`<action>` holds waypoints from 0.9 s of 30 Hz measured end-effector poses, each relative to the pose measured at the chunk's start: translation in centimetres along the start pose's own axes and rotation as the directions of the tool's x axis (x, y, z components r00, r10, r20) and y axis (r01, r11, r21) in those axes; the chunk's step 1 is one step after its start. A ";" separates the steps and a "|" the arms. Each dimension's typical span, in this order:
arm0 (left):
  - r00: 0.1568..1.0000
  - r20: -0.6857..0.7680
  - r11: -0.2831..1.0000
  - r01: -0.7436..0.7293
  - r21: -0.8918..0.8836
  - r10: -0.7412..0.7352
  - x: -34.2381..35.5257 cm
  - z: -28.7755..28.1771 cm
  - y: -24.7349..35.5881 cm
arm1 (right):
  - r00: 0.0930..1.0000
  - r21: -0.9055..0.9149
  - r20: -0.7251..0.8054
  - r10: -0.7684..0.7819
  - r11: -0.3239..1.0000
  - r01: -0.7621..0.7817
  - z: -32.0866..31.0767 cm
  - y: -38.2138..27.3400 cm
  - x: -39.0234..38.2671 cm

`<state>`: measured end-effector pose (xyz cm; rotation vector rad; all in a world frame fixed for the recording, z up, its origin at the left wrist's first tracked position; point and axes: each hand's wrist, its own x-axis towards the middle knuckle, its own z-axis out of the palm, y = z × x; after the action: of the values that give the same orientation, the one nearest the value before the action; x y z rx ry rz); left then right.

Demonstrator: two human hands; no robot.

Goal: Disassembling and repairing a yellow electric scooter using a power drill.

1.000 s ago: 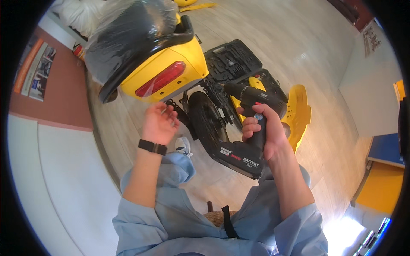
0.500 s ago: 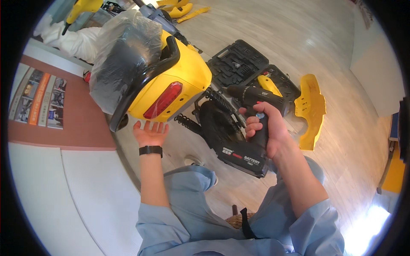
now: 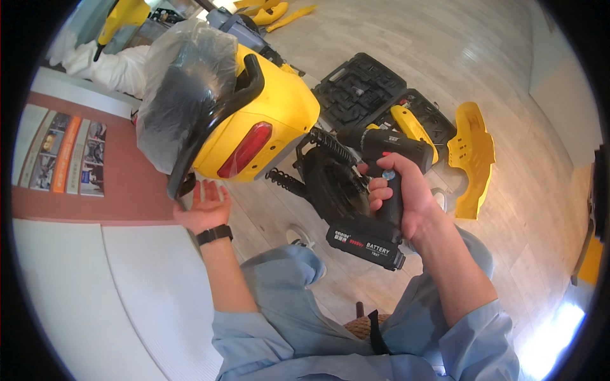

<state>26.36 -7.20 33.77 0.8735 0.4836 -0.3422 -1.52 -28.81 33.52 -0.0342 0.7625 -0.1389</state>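
Note:
My right hand (image 3: 400,197) grips a black cordless drill (image 3: 391,222) with a battery at its base, held over the scooter's black rear wheel (image 3: 321,181) and coil springs (image 3: 286,181). My left hand (image 3: 205,209) is open, palm up, fingers spread, just below the lower end of a curved black rail (image 3: 194,152) on the yellow rear body (image 3: 276,114); whether it touches the rail I cannot tell. That body has a red tail light (image 3: 244,149) and a plastic-wrapped black seat (image 3: 175,95).
An open black tool case (image 3: 359,86) holds a yellow part (image 3: 410,130). A curved yellow panel (image 3: 470,174) lies on the floor at right. More yellow parts (image 3: 270,14) lie at the back. A reddish-brown board with posters (image 3: 146,193) and white panels (image 3: 67,267) line my left.
My left hand has moved left from under the tail light, its fingers now more stretched out. The drill stays in my right hand. The view has shifted, showing more of the back.

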 end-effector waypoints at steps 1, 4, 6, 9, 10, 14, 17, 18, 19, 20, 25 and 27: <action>0.997 -0.010 0.989 -0.078 -0.122 0.077 -0.2 0.2 0.6 | 1.000 -0.003 0.001 0.001 1.000 -0.001 -0.1 0.0 -0.1; 0.962 0.262 0.995 0.091 -0.030 -0.080 -0.1 -0.2 1.4 | 0.999 -0.008 0.032 -0.010 1.000 0.010 -0.6 0.1 -0.2; 0.924 0.376 0.997 0.079 0.006 -0.076 0.4 -0.8 1.6 | 0.999 0.007 0.030 0.019 1.000 -0.019 -0.5 0.2 -0.6; 0.715 0.651 0.903 0.416 -0.102 -0.256 3.0 -2.8 3.5 | 0.999 0.001 0.047 -0.008 1.000 0.008 -0.8 -0.2 -0.5; 0.708 0.661 0.905 0.414 -0.101 -0.250 3.1 -2.8 3.4 | 0.999 0.000 0.035 -0.007 1.000 0.007 -0.6 -0.1 -0.6; 0.686 0.700 0.901 0.410 -0.142 -0.201 2.6 -2.7 3.3 | 0.999 -0.012 0.033 0.002 1.000 -0.002 -0.1 0.1 -0.3; 0.692 0.686 0.975 0.164 0.151 -0.223 1.6 -2.5 3.5 | 0.999 -0.025 0.031 0.010 1.000 -0.009 0.3 0.2 -0.1; 0.695 0.692 0.980 0.149 0.128 -0.196 1.3 -2.3 3.5 | 1.000 -0.016 0.026 0.016 1.000 -0.015 0.3 0.1 0.0; 0.889 0.441 0.976 0.029 0.216 -0.124 -0.1 -0.7 2.4 | 1.000 -0.032 0.006 -0.013 0.999 0.013 0.0 -0.3 -0.1; 0.989 0.145 0.945 -0.069 0.321 0.023 -1.4 -0.4 3.1 | 0.999 -0.031 0.032 0.027 0.999 -0.026 0.1 -0.1 -0.1; 0.162 0.601 -0.176 -0.868 0.464 0.783 -3.0 0.8 6.0 | 0.998 -0.046 0.032 0.059 0.997 -0.057 0.2 -0.1 0.6; -0.010 0.874 -0.540 -0.790 0.292 0.487 -6.1 4.9 8.2 | 0.997 -0.054 0.045 0.055 0.997 -0.052 0.0 -0.3 0.9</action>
<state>26.42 -5.64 44.93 2.0758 -1.0362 0.9052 -0.95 -29.19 32.94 -0.0669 0.7195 -0.0666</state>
